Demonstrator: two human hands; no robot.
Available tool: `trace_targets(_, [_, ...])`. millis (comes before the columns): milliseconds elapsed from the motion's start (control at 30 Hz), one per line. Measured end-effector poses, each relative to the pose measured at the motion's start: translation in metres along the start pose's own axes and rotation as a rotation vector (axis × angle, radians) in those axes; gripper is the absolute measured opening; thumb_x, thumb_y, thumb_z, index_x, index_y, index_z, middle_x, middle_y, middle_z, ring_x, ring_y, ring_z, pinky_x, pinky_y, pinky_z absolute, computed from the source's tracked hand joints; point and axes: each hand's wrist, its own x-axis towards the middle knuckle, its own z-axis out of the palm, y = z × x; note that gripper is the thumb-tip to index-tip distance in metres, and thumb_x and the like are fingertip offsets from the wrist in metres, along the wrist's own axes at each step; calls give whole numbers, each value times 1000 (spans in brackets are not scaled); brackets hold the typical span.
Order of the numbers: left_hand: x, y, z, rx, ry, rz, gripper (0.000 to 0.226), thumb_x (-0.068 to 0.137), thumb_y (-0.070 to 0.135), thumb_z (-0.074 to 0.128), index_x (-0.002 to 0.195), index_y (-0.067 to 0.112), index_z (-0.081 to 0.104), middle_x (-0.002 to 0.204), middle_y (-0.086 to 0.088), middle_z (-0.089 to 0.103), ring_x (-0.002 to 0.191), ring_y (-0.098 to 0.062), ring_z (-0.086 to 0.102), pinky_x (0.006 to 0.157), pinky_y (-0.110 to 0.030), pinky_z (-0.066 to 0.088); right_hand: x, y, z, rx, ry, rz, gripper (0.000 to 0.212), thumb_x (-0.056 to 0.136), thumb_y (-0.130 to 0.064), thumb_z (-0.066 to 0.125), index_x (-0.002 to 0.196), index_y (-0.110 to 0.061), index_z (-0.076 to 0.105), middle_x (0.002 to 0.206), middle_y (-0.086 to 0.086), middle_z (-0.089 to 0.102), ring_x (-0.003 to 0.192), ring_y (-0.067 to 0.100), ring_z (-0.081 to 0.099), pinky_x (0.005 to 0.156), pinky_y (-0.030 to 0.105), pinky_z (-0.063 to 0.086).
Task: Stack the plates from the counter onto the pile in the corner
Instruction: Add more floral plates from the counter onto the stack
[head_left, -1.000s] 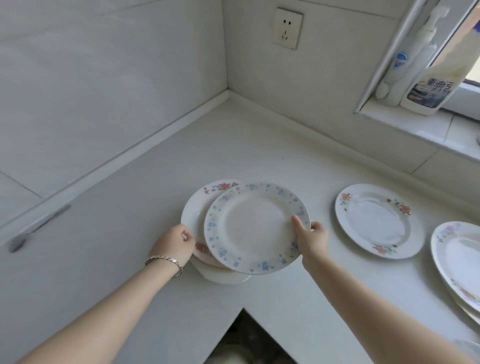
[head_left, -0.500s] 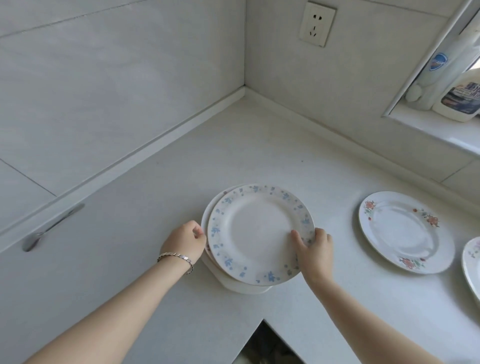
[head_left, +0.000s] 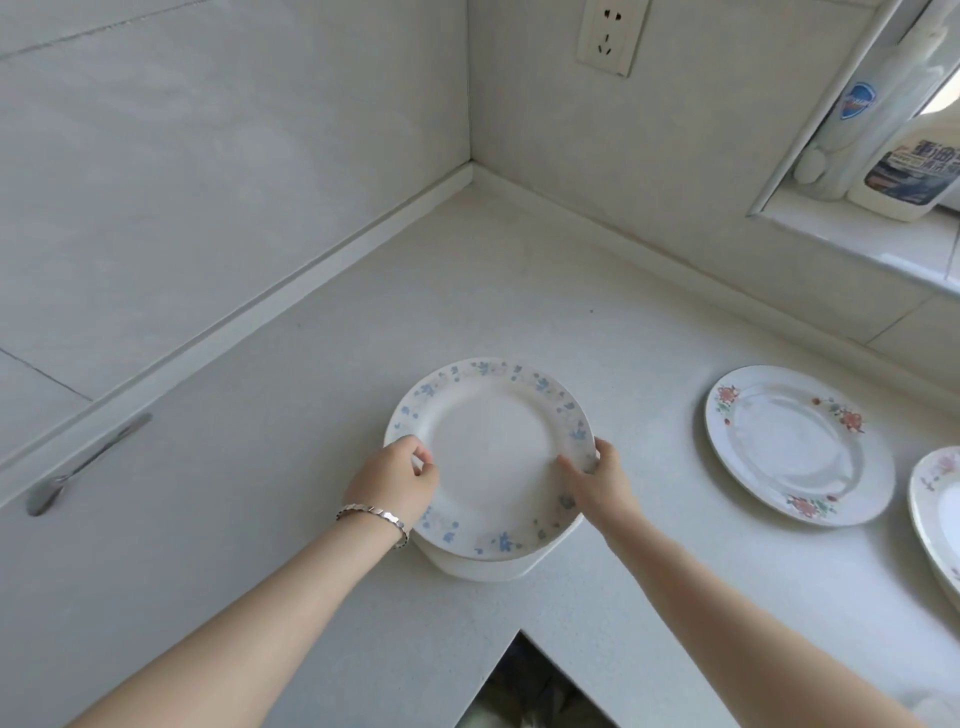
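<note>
Pinching the round white china plate with blue flowers (head_left: 491, 447) at opposite rims, the left hand (head_left: 397, 478) and right hand (head_left: 597, 486) hold it atop the pile of white plates (head_left: 483, 566), where an off-centre release could let it slide off.

soft daylight from the right window (head_left: 940, 98), mild glare, wide-angle edge distortion, slight blur.

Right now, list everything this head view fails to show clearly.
1. Pile, head view: the blue-flowered plate covers it, so only a white rim shows and its plate count is hidden.
2. Rightmost plate: cut off by the frame's right edge.
3. Detergent bottle: label text blurred, cut by the right edge.
4. Space under the counter cut-out: dark, cut by the bottom edge.
</note>
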Motion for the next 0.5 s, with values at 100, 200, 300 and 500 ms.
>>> trace_targets(100, [-5, 27, 18, 35, -55, 97, 8, 89, 19, 49, 83, 24, 52, 64, 13, 52, 73, -21, 54, 64, -22, 40, 4, 14, -37, -123, -107, 29, 35, 95, -34, 44, 114, -9, 58, 104, 4, 67, 89, 19, 61, 83, 35, 48])
trace_targets(200, [-9, 65, 43, 52, -153, 212, 8, 89, 20, 48, 87, 22, 55, 63, 13, 49, 74, -19, 54, 73, -28, 47, 5, 41, -80, -219, -146, 109, 24, 93, -32, 46, 95, -13, 61, 80, -2, 68, 82, 20, 66, 77, 31, 49])
trace_targets(300, [-12, 111, 80, 71, -269, 285, 8, 88, 19, 48, 84, 21, 55, 64, 11, 50, 74, -20, 52, 77, -28, 49, 4, 66, -128, -269, -86, 158, 12, 88, -23, 49, 84, -17, 59, 77, -2, 67, 84, 22, 67, 65, 26, 45])
trace_targets(500, [-13, 196, 174, 44, -460, 204, 38, 88, 17, 42, 126, 18, 41, 91, -3, 62, 83, -26, 61, 73, -28, 45, 0, 102, -220, -280, 46, 210, 16, 88, -20, 48, 76, -17, 57, 95, 9, 71, 83, 24, 63, 61, 26, 42])
